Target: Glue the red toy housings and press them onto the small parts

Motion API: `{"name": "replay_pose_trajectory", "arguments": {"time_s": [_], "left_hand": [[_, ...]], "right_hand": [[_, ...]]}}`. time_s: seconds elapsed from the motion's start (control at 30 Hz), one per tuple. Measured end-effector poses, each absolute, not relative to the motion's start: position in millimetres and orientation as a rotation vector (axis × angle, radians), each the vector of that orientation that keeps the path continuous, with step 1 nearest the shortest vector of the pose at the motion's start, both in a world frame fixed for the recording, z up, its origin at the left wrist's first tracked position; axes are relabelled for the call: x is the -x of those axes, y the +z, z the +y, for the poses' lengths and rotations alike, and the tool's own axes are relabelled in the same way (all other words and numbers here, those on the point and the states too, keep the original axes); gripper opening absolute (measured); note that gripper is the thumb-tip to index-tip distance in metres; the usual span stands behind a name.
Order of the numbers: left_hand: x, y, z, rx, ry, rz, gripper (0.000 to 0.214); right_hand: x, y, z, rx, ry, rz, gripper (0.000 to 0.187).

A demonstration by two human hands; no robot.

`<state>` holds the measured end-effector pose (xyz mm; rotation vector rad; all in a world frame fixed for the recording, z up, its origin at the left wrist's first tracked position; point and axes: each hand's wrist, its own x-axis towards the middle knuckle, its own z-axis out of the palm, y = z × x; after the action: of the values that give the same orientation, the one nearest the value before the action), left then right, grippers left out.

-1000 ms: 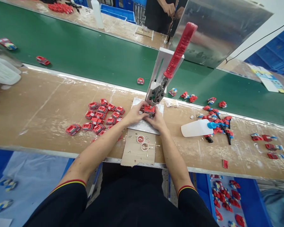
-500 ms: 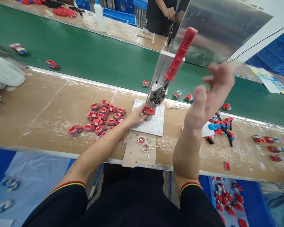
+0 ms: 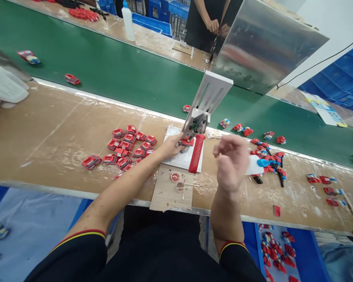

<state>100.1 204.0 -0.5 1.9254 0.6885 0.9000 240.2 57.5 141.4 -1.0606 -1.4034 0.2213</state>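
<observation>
My left hand is closed at the foot of a toggle clamp press, its fingertips gripping a small red plastic toy part under the clamp head. The press stands on a metal base plate. Its red ribbed handle lies lowered towards me. Right of that handle, my right hand hovers apart from it, fingers loosely bent and spread from the thumb, with nothing visible in them. Several red and grey toy parts lie in a cluster left of the press.
A green conveyor belt carrying several toy pieces runs behind the bench. Cardboard with two small cups lies in front. To the right are a white bottle, red-blue-black toys and a blue bin. Another person's hand shows across the belt.
The press handle has swung from raised to lowered. My right hand has come down and left, from above to beside the press. My left hand stays at the red part.
</observation>
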Motion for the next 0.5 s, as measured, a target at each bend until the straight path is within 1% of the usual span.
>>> {"name": "replay_pose_trajectory", "arguments": {"time_s": [0.07,0.1,0.17,0.2,0.27,0.33,0.43,0.5], "left_hand": [[-100,-1,203,-1.927,0.907,0.689,0.020],[-100,-1,203,-1.926,0.911,0.690,0.020],[-100,-3,204,-1.925,0.911,0.691,0.019],[-100,-4,205,-1.924,0.906,0.689,0.018],[-100,-5,206,-1.923,0.890,0.683,0.017],[-101,-6,205,-1.924,0.873,0.676,0.018],[-100,-3,202,-1.934,0.858,0.658,0.022],[-92,2,203,-1.960,0.843,0.626,0.028]], "right_hand": [[-235,124,56,1.321,0.548,-1.373,0.036],[-233,116,58,1.377,0.715,-1.344,0.037],[-229,97,66,1.391,0.960,-1.291,0.035],[-228,89,73,1.397,1.016,-1.278,0.036],[-231,76,88,1.453,1.015,-1.268,0.039],[-237,70,99,1.530,0.936,-1.271,0.041],[-249,77,96,1.560,0.781,-1.325,0.048],[-257,84,79,1.528,0.720,-1.358,0.048]]}}
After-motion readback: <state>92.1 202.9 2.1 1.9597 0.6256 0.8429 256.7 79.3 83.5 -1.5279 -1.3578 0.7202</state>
